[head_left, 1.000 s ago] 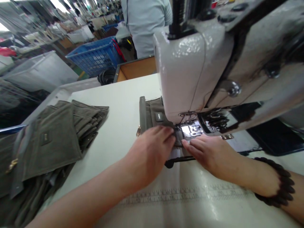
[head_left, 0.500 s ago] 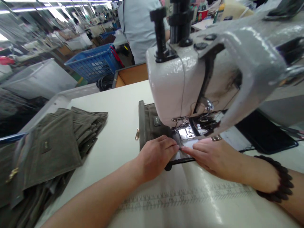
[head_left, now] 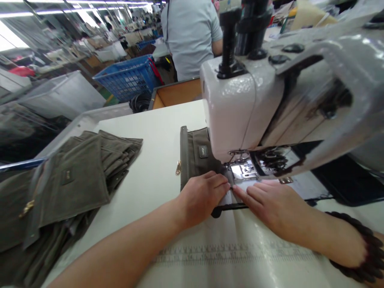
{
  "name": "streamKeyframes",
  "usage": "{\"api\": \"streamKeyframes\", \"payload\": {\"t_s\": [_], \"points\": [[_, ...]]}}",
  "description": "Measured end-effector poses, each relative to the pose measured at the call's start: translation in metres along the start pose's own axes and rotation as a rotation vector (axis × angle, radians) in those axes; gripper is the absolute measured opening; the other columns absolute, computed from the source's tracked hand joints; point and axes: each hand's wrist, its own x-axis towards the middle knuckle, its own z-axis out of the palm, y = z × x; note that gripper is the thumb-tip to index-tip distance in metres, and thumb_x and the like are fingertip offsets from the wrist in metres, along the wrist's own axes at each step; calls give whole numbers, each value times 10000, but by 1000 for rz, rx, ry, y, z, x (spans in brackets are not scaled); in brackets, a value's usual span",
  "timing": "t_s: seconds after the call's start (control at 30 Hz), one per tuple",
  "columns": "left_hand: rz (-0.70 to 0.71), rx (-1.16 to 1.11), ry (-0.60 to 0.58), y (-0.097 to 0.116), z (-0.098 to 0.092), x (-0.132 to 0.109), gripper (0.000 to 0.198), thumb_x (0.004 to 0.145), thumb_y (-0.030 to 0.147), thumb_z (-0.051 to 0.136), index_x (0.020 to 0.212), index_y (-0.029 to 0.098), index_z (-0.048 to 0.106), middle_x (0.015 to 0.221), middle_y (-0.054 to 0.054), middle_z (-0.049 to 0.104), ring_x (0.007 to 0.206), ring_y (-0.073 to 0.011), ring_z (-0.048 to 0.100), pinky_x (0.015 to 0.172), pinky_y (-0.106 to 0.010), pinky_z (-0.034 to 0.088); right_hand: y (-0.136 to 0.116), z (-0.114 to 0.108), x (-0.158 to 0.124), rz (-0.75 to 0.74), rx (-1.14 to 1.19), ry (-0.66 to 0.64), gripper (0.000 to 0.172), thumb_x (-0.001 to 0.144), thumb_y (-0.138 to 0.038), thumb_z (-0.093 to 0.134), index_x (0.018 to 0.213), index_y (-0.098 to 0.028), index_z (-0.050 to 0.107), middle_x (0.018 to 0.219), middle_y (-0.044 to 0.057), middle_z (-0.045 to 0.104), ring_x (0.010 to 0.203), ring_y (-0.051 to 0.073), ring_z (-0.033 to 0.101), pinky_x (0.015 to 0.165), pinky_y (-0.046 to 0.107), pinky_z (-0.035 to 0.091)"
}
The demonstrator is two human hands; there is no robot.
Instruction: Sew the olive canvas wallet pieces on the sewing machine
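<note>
head view: left hand point(head_left: 202, 200) over olive pouch point(head_left: 196, 166), right hand point(head_left: 271, 204) at its edge, likely steadying it beneath sewing machine point(head_left: 232, 108); cannot tell whether either pinches.

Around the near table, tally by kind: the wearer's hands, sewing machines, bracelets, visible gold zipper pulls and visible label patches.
Left hand and right hand: 2
Sewing machine: 1
Bracelet: 1
Gold zipper pulls: 2
Label patches: 2
Total: 8
</note>
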Motion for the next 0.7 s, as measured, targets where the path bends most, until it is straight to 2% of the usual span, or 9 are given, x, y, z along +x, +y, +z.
{"api": "streamKeyframes", "payload": {"t_s": [0.13,0.4,0.7], "points": [[-12,18,-58,-5,2,4,157,840,148,505,972,165,588,936,-8,611,803,-146,564,677,-244,506,1,4,1,40,-14,-19,391,746,-45,371,1114,0,495,643,54,516,545,167,481,481,302,284],[-17,31,-50,-15,8,10,223,889,145,387,989,142,586,1012,-47,593,870,-152,557,778,-257,489,3,7,3,71,-11,4,387,724,-53,389,1079,-17,540,637,57,524,533,164,490,459,293,306],[-18,55,74,-22,14,14,191,883,153,411,947,121,589,927,-52,614,852,-150,567,769,-247,497,3,6,4,79,0,12,374,724,-49,385,1064,-27,538,645,54,527,543,164,495,463,290,320]]}}
